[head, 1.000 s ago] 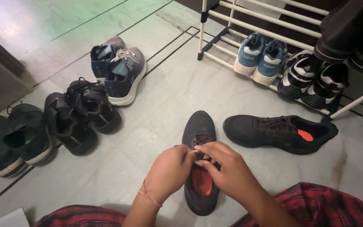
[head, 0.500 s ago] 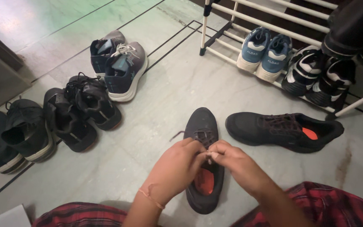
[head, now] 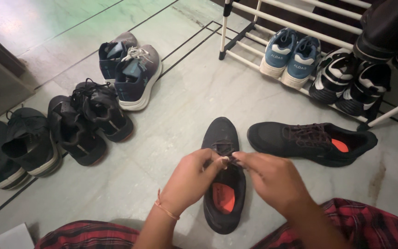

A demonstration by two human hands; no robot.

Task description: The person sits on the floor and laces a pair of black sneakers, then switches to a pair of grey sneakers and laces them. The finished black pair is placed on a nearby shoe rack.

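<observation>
A black sneaker [head: 220, 134] with an orange insole stands on the floor right in front of me, toe pointing away. Both hands meet over its laces. My left hand [head: 190, 180] pinches a lace end between thumb and fingers. My right hand [head: 271, 179] grips the other lace end just to the right. The knot area is partly hidden by my fingers. The matching black sneaker [head: 310, 142] lies to the right, toe pointing left, laces loose.
Three pairs of shoes sit at the left: grey-and-navy sneakers [head: 132, 76], black sneakers [head: 88, 124], black shoes [head: 12, 147]. A white shoe rack [head: 272, 25] at the back right holds blue sneakers [head: 291, 57] and black-and-white ones [head: 346, 83]. My red plaid knees [head: 369, 226] frame the bottom.
My hands have drawn slightly apart over the shoe, pulling the lace ends outward. The loose lace end that stuck out to the left half a second ago is now in my grip.
</observation>
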